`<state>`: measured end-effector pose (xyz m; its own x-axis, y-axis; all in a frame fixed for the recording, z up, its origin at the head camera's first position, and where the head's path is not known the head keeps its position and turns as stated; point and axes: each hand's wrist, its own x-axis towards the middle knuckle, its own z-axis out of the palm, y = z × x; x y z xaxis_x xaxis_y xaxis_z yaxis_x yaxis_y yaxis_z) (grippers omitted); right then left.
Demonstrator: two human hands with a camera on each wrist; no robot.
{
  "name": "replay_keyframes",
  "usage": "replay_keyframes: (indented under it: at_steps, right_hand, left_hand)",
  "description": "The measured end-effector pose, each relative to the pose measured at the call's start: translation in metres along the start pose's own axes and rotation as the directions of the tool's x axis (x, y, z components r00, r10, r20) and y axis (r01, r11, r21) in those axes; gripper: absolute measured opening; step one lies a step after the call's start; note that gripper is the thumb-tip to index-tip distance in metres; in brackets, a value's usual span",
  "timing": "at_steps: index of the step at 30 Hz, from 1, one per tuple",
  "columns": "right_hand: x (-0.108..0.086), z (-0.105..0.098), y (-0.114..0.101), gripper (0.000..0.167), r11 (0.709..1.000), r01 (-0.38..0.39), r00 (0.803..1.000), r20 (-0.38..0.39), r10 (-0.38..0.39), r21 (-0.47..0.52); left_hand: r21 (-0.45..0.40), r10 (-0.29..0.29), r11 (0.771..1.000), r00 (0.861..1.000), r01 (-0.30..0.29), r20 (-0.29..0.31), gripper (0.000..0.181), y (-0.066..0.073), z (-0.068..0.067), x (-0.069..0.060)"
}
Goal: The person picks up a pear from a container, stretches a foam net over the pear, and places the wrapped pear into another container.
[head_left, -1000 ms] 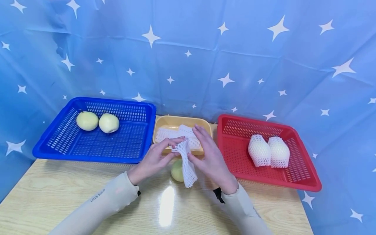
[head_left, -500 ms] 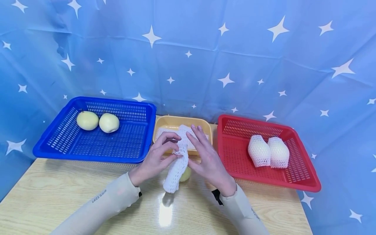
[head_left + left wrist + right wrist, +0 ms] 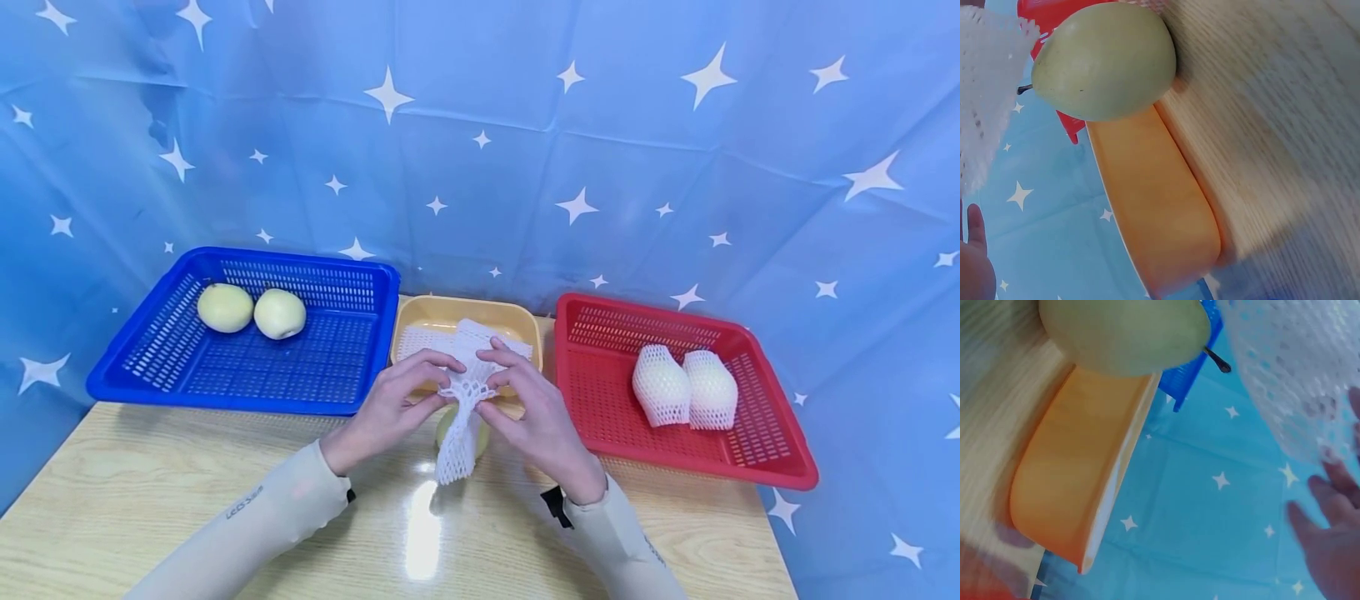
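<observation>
A white foam fruit net hangs between both hands in the head view, its top mouth stretched sideways. On the left edge of that mouth, my left hand pinches with thumb and fingers. My right hand pinches the opposite edge. Behind and below the net, a pale green pear stands on the table, partly covered. Its stem and rounded body show in the left wrist view, where the pear is apart from the net. In the right wrist view the net hangs beside the stem.
A yellow tray with several flat foam nets stands just beyond the hands. At left a blue basket holds two bare pears. A red basket at right holds two netted pears. A starry blue curtain hangs behind.
The net's lower end swung left across the pear, then back slightly right. My right hand, with fingers spread half a second ago, now pinches the mouth, which is pulled wider.
</observation>
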<state>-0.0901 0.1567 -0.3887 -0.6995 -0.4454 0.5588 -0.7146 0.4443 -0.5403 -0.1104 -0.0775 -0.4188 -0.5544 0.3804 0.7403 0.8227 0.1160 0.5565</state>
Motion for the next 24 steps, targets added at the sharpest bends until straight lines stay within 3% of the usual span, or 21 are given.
replay_keyframes:
  at_steps: [6,9,11,14,18,21,24]
  right_hand:
    - [-0.003,0.002,0.001,0.026,0.99,0.026,0.995,-0.102,-0.012,0.135]
    - [-0.006,0.004,0.0,0.025,0.981,-0.018,0.99,-0.135,0.044,0.191]
    - [-0.009,0.005,-0.001,0.023,0.96,-0.071,0.985,-0.134,0.11,0.27]
    - [-0.012,0.006,-0.002,0.018,0.902,-0.163,0.97,-0.104,0.221,0.4]
    - [-0.014,0.009,-0.002,0.013,0.825,-0.28,0.938,-0.042,0.343,0.491]
    - [-0.014,0.012,-0.001,0.016,0.779,-0.357,0.909,0.0,0.417,0.515]
    - [-0.014,0.015,0.0,0.019,0.723,-0.426,0.874,0.042,0.484,0.544]
  left_hand:
    - [0.028,-0.004,1.0,0.999,0.005,-0.033,0.035,-0.001,0.0,-0.005]
    - [0.019,-0.098,0.995,0.994,0.099,-0.046,0.03,0.002,0.0,-0.007]
    - [-0.049,-0.205,0.978,0.978,0.204,-0.032,0.024,0.005,0.0,-0.007]
    - [-0.184,-0.37,0.912,0.929,0.366,0.01,0.015,0.009,0.001,-0.008]
    - [-0.37,-0.511,0.785,0.857,0.497,0.067,0.011,0.011,0.001,-0.008]
    - [-0.477,-0.555,0.708,0.828,0.521,0.079,0.013,0.01,0.002,-0.008]
    - [-0.556,-0.572,0.649,0.815,0.519,0.092,0.011,0.008,0.004,-0.008]
